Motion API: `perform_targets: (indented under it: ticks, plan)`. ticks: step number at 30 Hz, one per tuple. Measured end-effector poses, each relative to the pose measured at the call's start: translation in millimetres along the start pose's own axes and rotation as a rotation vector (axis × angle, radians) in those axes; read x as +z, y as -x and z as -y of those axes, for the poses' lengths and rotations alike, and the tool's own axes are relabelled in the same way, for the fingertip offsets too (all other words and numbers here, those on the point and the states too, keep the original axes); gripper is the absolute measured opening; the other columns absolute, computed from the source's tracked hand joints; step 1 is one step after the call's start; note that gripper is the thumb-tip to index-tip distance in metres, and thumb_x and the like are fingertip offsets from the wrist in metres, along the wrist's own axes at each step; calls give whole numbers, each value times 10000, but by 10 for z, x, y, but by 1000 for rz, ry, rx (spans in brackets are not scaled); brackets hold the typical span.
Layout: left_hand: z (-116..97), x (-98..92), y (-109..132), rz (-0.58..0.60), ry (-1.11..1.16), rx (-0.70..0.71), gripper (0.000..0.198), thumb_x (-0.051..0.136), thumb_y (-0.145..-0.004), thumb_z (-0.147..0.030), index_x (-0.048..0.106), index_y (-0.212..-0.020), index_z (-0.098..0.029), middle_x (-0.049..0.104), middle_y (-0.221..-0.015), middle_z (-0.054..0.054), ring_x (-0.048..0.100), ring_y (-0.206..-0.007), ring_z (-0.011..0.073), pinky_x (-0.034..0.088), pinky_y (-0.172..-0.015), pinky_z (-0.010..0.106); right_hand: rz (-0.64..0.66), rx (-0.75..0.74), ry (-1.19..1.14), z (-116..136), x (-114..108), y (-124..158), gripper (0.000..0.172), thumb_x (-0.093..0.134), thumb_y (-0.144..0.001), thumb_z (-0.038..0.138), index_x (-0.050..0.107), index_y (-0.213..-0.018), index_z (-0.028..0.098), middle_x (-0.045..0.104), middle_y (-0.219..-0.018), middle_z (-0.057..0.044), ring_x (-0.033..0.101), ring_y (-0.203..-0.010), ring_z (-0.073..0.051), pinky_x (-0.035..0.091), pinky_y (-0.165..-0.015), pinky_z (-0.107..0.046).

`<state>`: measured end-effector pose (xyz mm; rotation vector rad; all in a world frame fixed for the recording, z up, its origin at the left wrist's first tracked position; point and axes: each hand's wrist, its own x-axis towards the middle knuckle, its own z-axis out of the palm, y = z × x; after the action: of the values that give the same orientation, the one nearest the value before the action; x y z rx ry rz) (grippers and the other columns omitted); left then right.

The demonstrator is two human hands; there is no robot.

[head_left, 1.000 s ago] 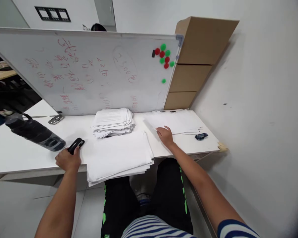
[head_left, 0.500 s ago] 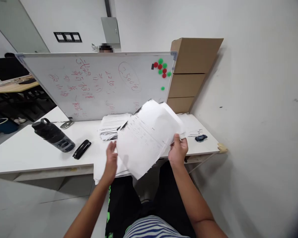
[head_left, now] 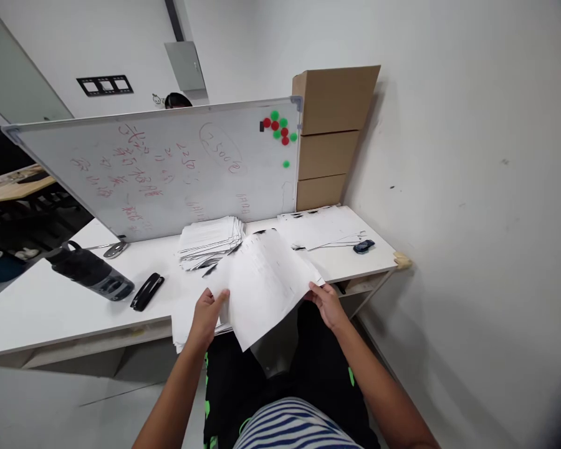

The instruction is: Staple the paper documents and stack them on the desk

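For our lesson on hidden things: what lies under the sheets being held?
Below the held sheets, a paper pile overhanging the desk shows at left, and black trousers at right. The pile's covered part, and anything else hidden there, cannot be seen.

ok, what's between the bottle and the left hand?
In the head view, the stapler lies on the desk between bottle and left hand; nearer the hand, part of the front paper pile shows too.

Bright, even light, soft shadows on white wall (head_left: 472, 156), darkened right-hand corners
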<state>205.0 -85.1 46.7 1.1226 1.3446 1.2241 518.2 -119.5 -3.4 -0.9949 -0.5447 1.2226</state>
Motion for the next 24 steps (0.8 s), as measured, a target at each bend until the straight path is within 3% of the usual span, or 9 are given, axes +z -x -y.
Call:
perform_targets:
  ticks: [7,13,16,19,24]
  plan:
    - [-308,-252,-112,17,-64,176,522,836,-639,-493,677,-1005,-156,753,-999,105,692,-918,261,547,-792,375,274,-30,178,336,-128,-254,417,878,-657,394,758,-1009,207,780,-998,-49,684,-963,-251,481,-974,-415]
    - [-543,-460,-166,-175,-228,310,424,821,-641,-497,697,-862,-157,736,-846,64,672,-854,243,520,-780,346,465,-138,332,751,98,-553,427,863,-674,408,750,-1040,221,767,-1033,-40,661,-1029,-250,472,-979,-406]
    - [-506,-524,-257,-275,-329,360,401,796,-663,-517,683,-835,-172,705,-792,40,646,-815,224,497,-745,314,493,-162,372,780,220,-611,397,857,-669,429,754,-976,199,763,-966,-42,668,-981,-244,490,-944,-412]
    - [-313,-517,-376,-260,-270,279,461,769,-673,-562,666,-895,-171,699,-825,48,633,-808,209,486,-724,296,520,-110,413,616,303,-597,371,853,-665,435,748,-917,183,760,-887,-37,678,-912,-236,508,-912,-417]
    - [-10,-463,-533,-200,-224,-82,650,813,-580,-580,611,-1031,-157,677,-839,68,620,-673,193,461,-615,300,435,68,439,240,400,-550,405,824,-683,463,743,-976,195,772,-856,-50,713,-808,-250,567,-787,-410]
